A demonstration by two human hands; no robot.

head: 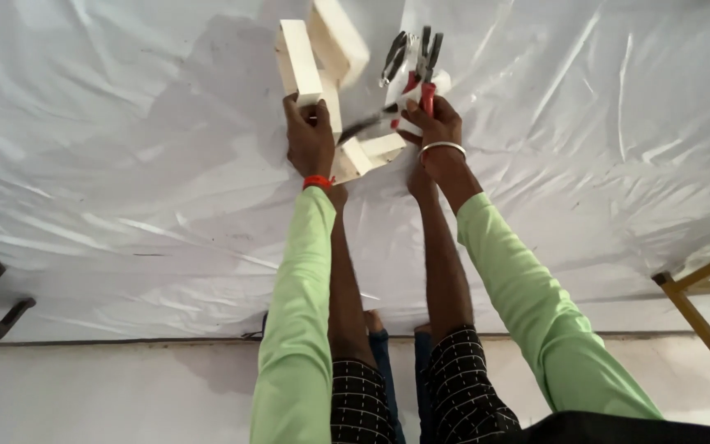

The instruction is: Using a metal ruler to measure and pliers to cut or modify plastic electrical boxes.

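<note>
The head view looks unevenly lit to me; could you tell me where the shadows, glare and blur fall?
In the head view, a broad grey shadow lies on the white plastic sheet left of the cream blocks; bright glare streaks run along the sheet's creases at the right; the left hand and right hand, with the red-handled pliers, look slightly soft; the green sleeves stretch wide toward the frame's bottom.

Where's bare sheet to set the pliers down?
Bare white plastic sheet left of the left hand, and right of the right hand. Crowded between the hands: wooden blocks, red-handled pliers.
</note>
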